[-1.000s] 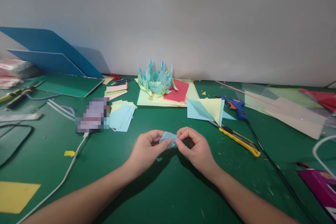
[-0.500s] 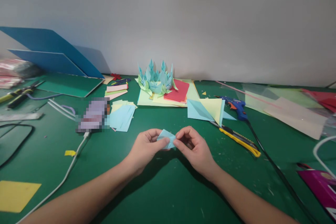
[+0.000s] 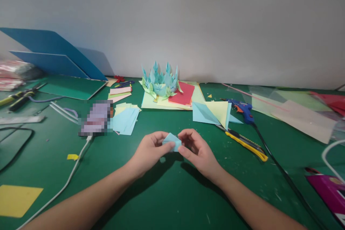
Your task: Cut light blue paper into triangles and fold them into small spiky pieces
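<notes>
A small folded piece of light blue paper (image 3: 172,140) is held up above the green table, its top edge coming to a point. My left hand (image 3: 151,151) pinches it, thumb across the front and fingers behind. At its right edge, my right hand (image 3: 198,151) grips with the thumb tip low and a curled forefinger above. Behind the hands stands a blue and green folded-paper crown shape (image 3: 161,81), resting on stacked coloured paper with a red sheet (image 3: 182,93). Blue and yellow sheets (image 3: 206,112) lie beyond my right hand.
Right of my hands lie a yellow utility knife (image 3: 249,146) and a blue glue gun (image 3: 242,109) with a black cord. On the left are a phone (image 3: 95,118) on a white cable, light blue paper slips (image 3: 126,120) and pliers (image 3: 23,99). Blue boards (image 3: 54,63) lean at the wall.
The folded blue paper has shifted slightly right and turned a little between my fingers. My right thumb and forefinger have opened slightly around its right edge.
</notes>
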Available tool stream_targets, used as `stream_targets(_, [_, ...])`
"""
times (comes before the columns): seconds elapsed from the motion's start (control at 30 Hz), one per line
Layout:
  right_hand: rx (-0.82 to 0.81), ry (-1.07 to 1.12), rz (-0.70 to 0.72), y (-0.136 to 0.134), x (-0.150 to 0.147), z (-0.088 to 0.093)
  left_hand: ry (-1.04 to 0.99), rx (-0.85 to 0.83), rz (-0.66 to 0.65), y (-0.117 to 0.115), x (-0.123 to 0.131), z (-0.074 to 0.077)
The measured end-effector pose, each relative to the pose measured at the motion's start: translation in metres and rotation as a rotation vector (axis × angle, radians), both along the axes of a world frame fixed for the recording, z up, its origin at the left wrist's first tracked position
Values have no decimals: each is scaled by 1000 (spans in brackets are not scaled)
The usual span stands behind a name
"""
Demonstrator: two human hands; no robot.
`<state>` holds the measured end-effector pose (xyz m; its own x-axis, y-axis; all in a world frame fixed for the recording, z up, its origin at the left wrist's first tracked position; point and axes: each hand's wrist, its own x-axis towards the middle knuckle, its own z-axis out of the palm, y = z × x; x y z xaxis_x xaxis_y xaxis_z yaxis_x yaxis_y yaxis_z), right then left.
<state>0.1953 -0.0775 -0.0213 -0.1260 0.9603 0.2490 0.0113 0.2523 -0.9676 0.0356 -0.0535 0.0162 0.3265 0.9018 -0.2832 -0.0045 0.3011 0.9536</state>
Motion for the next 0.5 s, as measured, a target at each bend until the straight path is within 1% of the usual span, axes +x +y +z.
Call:
stream_targets(0.07, [-13, -41, -11, 1, 0, 0, 0, 27, -58, -1, 0, -3])
stream_targets(0.13, [-22, -63, -49, 2, 0, -1, -35, 9, -78, -1, 1, -5])
stream_targets(0.33, [6, 38, -189, 6, 1, -4, -228, -234, -13, -1, 2, -3])
stream_targets(0.4, [20, 45, -222, 5, 1, -3, -255, -288, 13, 0, 2, -2])
stream_targets(0.5, [52, 51, -236, 4, 1, -2, -259, -328, 13, 0, 2, -2])
